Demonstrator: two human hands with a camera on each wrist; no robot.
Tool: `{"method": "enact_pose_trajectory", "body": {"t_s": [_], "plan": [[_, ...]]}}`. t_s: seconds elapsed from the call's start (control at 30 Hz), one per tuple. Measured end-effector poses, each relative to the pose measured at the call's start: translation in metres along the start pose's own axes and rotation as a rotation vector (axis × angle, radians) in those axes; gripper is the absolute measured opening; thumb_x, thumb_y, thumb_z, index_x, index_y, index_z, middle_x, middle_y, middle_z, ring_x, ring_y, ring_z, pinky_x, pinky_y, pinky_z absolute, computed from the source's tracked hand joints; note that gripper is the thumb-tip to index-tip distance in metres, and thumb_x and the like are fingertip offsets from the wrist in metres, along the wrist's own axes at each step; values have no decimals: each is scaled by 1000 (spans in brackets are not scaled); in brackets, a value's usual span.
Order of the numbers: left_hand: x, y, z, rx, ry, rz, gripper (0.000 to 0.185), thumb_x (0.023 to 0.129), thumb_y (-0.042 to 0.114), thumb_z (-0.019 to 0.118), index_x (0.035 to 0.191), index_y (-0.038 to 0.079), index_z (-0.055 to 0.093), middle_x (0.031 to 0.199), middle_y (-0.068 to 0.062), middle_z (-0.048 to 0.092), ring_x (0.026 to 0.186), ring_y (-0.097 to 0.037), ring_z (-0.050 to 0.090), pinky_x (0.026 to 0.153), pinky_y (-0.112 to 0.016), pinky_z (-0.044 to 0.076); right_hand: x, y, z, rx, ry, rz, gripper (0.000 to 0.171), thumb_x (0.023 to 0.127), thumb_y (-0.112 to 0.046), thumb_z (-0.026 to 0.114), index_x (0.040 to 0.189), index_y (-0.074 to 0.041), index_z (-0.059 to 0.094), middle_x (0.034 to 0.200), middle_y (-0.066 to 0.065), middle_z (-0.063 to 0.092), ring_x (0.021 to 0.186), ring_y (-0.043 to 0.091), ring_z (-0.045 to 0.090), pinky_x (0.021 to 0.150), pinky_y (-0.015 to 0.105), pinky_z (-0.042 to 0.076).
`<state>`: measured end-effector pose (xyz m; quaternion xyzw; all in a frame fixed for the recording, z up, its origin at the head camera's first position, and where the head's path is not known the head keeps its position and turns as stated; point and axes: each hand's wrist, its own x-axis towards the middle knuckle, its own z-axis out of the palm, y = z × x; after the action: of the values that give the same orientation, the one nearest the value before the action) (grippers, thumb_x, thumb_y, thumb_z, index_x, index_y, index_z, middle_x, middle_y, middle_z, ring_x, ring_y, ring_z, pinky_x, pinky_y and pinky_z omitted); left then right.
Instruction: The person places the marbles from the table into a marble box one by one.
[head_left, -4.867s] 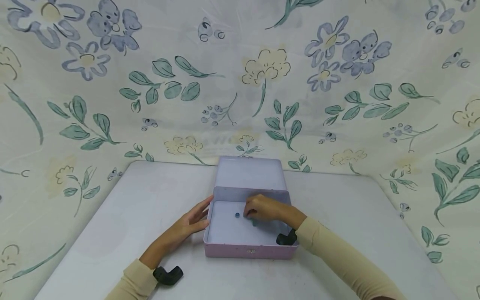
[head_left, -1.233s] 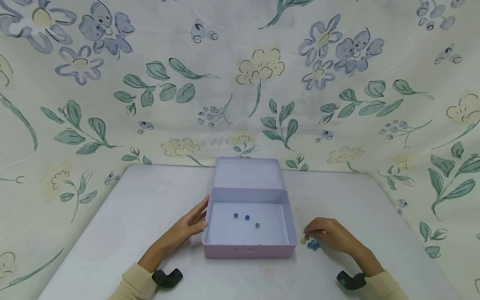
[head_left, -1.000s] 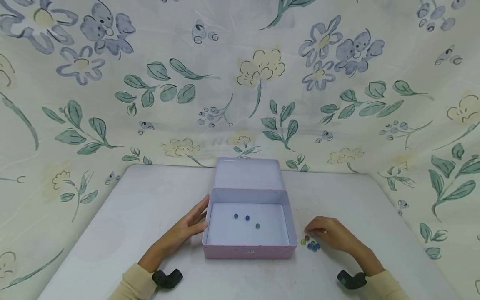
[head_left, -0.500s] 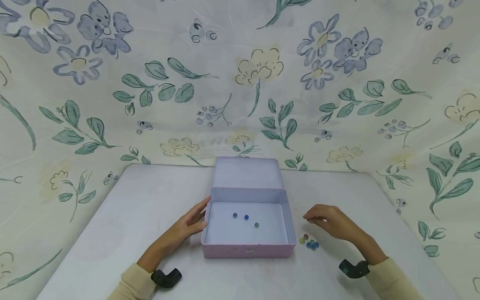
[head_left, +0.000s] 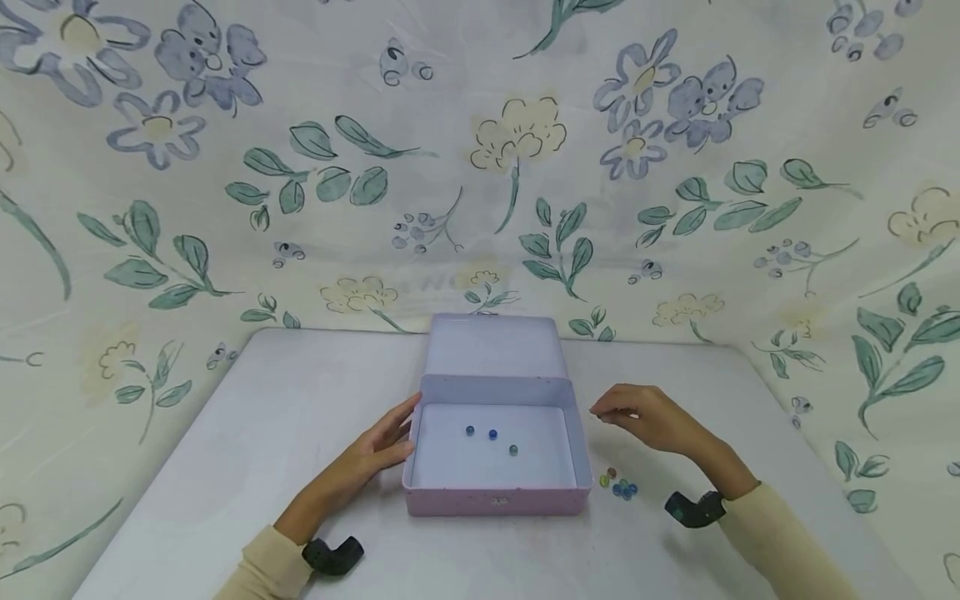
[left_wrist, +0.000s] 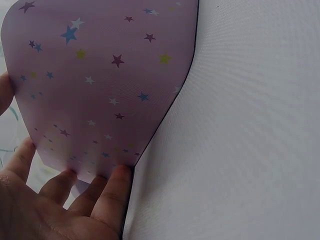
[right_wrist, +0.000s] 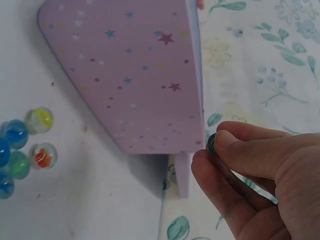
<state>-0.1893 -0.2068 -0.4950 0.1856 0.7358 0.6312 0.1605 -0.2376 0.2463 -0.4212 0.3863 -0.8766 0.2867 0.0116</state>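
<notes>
Right hand (head_left: pixel 651 419), fingers clamped on a green marble (right_wrist: pixel 211 145), hangs just right of the pink box (head_left: pixel 457 502); left hand (head_left: pixel 367 454), fingers apart, touches it from the left.

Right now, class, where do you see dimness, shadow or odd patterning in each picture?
Head view: mostly bright, soft shadow on the table below the right sleeve; left wrist view: dim, the box and left hand darkened, faint ripples across the table; right wrist view: soft shadow beside the box.
</notes>
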Motion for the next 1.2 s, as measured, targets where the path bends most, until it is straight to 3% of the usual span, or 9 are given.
{"method": "enact_pose_trajectory", "body": {"t_s": [0.27,0.5,0.97,1.2], "plan": [[0,1,0,1,2,-7,68,104,20,49,161,32,14,170,-4,-1,154,-45,1,118,-69,15,24,-13,-3,26,-39,-39,24,89,5,69,110,-5,74,103,9,74,93,18,70,82,25,60],[0,1,0,12,10,-10,68,104,20,49,161,32,14,170,-4,0,154,-45,2,118,-70,14,47,-20,-2,23,-59,-75,26,88,6,70,107,-10,76,105,7,75,94,16,70,81,23,59],[-1,3,1,-8,17,-40,68,104,18,49,160,36,15,170,1,1,155,-41,2,119,-68,15,87,-34,15,-22,-127,-126,21,91,0,69,108,-9,76,107,6,75,99,15,70,86,23,58],[-1,3,1,-9,11,-31,68,104,18,49,161,34,15,170,0,0,155,-42,1,119,-69,16,106,-42,26,34,-197,-98,20,92,1,67,108,-6,76,107,12,74,99,16,70,87,21,57]]}}
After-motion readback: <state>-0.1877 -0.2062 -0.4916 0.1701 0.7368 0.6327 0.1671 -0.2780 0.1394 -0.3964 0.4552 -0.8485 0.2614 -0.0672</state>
